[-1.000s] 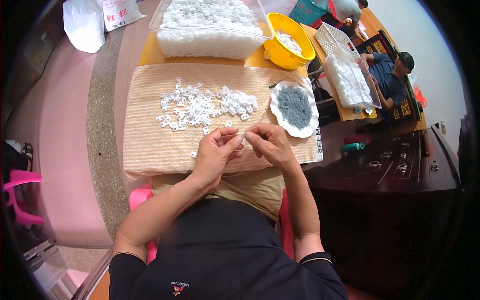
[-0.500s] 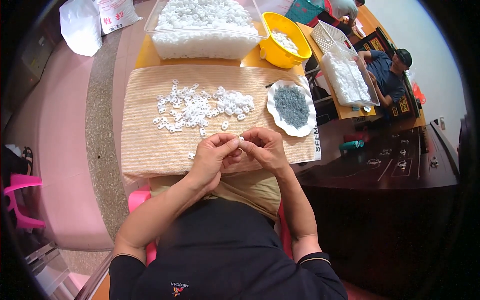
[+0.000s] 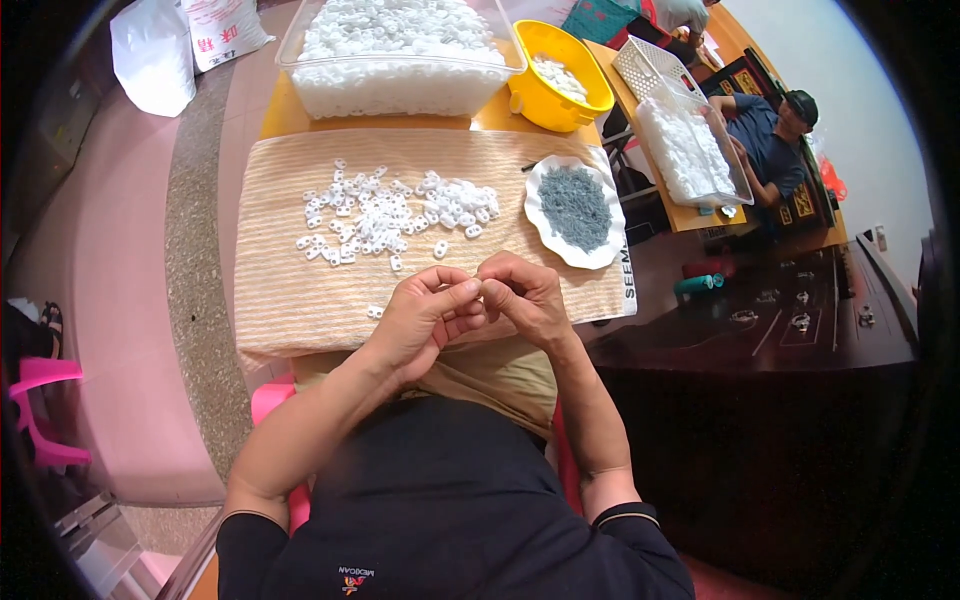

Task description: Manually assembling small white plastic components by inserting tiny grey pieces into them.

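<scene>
Over the near edge of the towel, my left hand [image 3: 430, 308] and my right hand [image 3: 530, 297] meet fingertip to fingertip. Thumb and forefinger of each are pinched closed. A sliver of a small white plastic piece [image 3: 478, 281] shows between the tips; the fingers cover most of it. Whether the right fingers also pinch something else is hidden. Beyond them, a loose pile of white two-holed plastic pieces [image 3: 380, 222] lies on the striped towel [image 3: 275, 190]. One stray piece [image 3: 375, 312] lies beside my left hand. Small dark grey pieces [image 3: 575, 208] fill a white scalloped dish [image 3: 537, 222] to the right.
A clear tub [image 3: 400, 103] heaped with white pieces and a yellow basin [image 3: 560, 118] stand behind the towel. At right are a dark table [image 3: 730, 345] and another clear tub [image 3: 692, 165] of white pieces, with a person [image 3: 765, 140] beside it. White sacks [image 3: 155, 60] stand at far left.
The white piece showed more plainly at the fingertips before; now the fingers cover most of it. My hands stay pinched together, and the whole view has shifted slightly.
</scene>
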The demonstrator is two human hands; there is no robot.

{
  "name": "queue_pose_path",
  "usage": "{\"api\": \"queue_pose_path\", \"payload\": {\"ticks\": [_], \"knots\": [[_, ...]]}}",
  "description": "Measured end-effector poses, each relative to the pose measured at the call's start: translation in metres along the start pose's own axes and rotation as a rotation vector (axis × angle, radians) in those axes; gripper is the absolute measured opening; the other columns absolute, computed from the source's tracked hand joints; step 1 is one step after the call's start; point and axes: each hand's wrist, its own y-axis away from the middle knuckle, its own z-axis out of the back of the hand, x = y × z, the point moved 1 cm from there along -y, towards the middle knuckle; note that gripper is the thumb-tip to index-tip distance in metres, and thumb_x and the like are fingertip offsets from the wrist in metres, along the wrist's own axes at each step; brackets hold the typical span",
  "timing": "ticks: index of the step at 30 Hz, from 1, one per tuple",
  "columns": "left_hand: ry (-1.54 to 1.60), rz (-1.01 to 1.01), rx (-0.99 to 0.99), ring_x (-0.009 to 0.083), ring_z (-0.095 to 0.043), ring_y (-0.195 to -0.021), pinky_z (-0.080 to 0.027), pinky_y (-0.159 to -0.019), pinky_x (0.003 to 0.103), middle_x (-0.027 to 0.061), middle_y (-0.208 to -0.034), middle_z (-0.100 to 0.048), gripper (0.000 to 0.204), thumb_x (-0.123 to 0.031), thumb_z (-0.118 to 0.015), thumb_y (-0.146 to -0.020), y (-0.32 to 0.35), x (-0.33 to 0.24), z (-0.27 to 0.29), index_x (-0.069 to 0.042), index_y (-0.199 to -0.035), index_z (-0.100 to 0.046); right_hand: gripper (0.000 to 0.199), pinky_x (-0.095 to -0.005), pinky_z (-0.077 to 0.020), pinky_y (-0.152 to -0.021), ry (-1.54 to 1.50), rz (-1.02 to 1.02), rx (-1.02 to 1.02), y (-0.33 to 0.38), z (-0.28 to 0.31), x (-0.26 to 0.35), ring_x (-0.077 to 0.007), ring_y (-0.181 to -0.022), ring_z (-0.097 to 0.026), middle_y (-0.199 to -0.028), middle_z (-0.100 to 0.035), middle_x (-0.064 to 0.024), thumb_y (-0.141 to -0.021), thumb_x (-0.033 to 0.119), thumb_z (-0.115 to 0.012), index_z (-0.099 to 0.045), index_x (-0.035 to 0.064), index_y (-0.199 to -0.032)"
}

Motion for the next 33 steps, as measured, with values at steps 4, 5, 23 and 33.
{"api": "queue_pose_path", "payload": {"ticks": [4, 5, 23, 33], "knots": [[0.0, -0.01, -0.01, 0.0112, -0.064, -0.076, -0.058, -0.071, 0.026, 0.0039, -0.085, -0.065, 0.01, -0.008, -0.064, -0.09, 0.001, 0.0, -0.003, -0.004, -0.098, -0.059, 0.016, -0.0208, -0.0482, -0.055, -0.039, -0.024, -0.005, 0.001, 0.0, -0.002, -0.0087, -0.065, -0.058, -0.093, -0.059, -0.0074, -0.093, 0.01, -0.062, -0.063, -0.0049, -0.098], [-0.001, -0.02, -0.016, 0.0112, -0.064, -0.077, -0.058, -0.071, 0.026, 0.0039, -0.086, -0.065, 0.011, -0.008, -0.064, -0.09, 0.001, 0.0, -0.003, -0.004, -0.099, -0.059, 0.015, -0.0209, -0.0483, -0.056, -0.021, -0.039, -0.017, 0.002, 0.0, -0.002, -0.0087, -0.066, -0.058, -0.093, -0.06, -0.0074, -0.093, 0.009, -0.062, -0.063, -0.005, -0.098], [-0.03, -0.015, -0.001, 0.012, -0.063, -0.079, -0.057, -0.078, 0.028, 0.0046, -0.087, -0.063, 0.013, -0.004, -0.059, -0.092, -0.001, 0.002, -0.003, 0.0, -0.104, -0.06, 0.021, -0.0398, -0.0475, -0.076, 1.321, 0.195, -0.44, 0.005, 0.059, 0.02, -0.0323, -0.088, -0.058, -0.094, -0.063, -0.0123, -0.08, 0.016, -0.071, -0.067, 0.003, -0.096], [-0.165, 0.003, 0.013, 0.011, -0.063, -0.082, -0.056, -0.08, 0.027, 0.0028, -0.093, -0.063, 0.021, -0.004, -0.065, -0.088, 0.005, 0.0, -0.012, 0.0, -0.108, -0.06, 0.027, -0.0392, -0.0467, -0.078, 1.433, 0.117, -0.307, 0.002, 0.069, 0.013, -0.0315, -0.09, -0.057, -0.096, -0.063, -0.0127, -0.079, 0.019, -0.072, -0.067, 0.0023, -0.1]]}}
